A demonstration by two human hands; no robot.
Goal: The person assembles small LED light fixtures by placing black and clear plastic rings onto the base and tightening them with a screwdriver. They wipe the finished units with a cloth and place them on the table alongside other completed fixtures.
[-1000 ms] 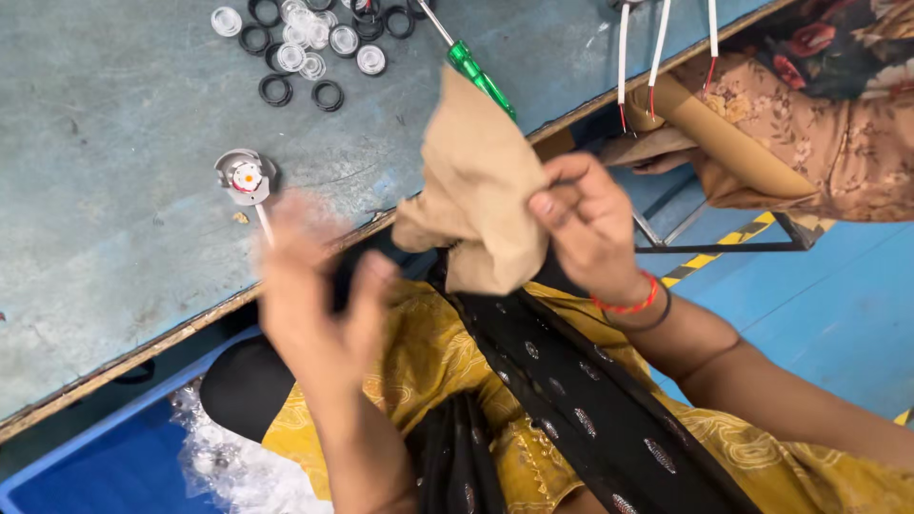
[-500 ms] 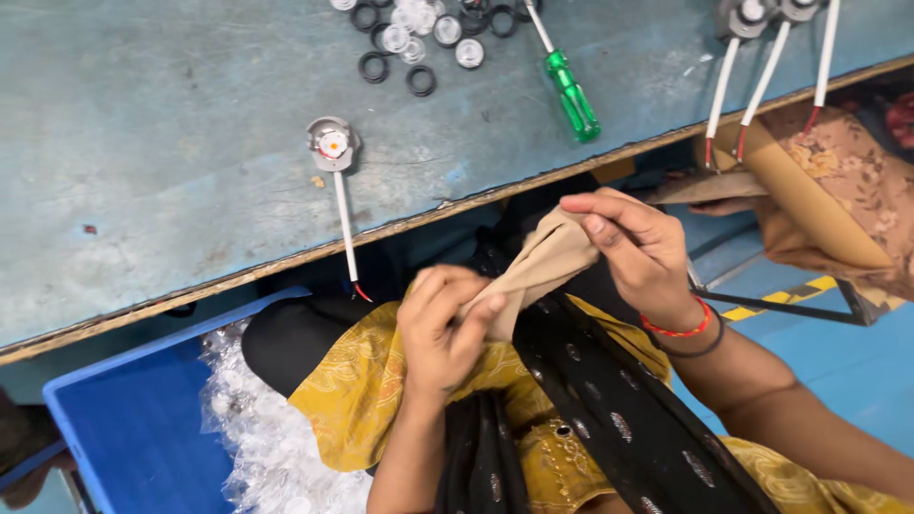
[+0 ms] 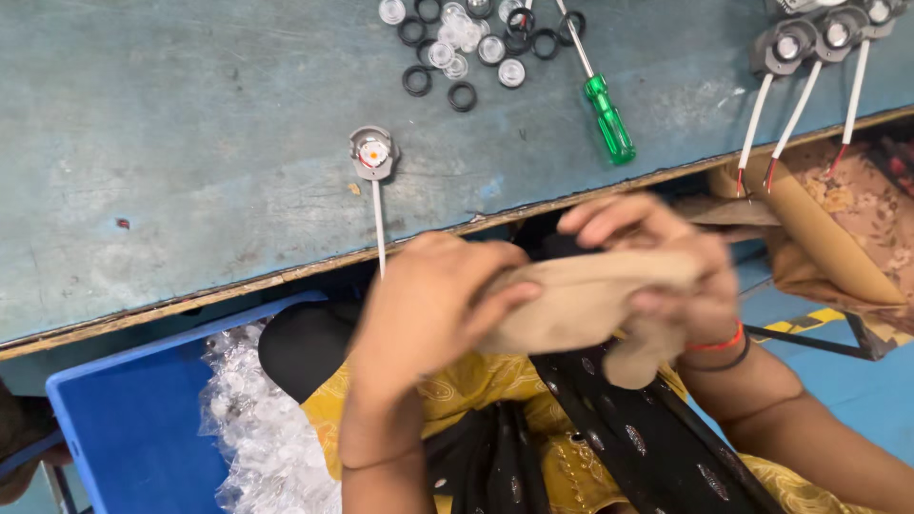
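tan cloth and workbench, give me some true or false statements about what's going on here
1. Both hands hold the tan cloth. True: left hand and right hand grip it.
2. The green-handled screwdriver lies in the blue bin. False: it lies on the workbench.
3. Black rings lie on the bench. True.
4. The right hand holds a small round lamp part with a white wire. False: the part lies untouched on the bench.
5. The blue bin sits below the bench edge. True.

tan cloth (image 3: 581, 305), green-handled screwdriver (image 3: 607, 116), blue crate (image 3: 124, 428), yellow patterned garment (image 3: 476, 400)
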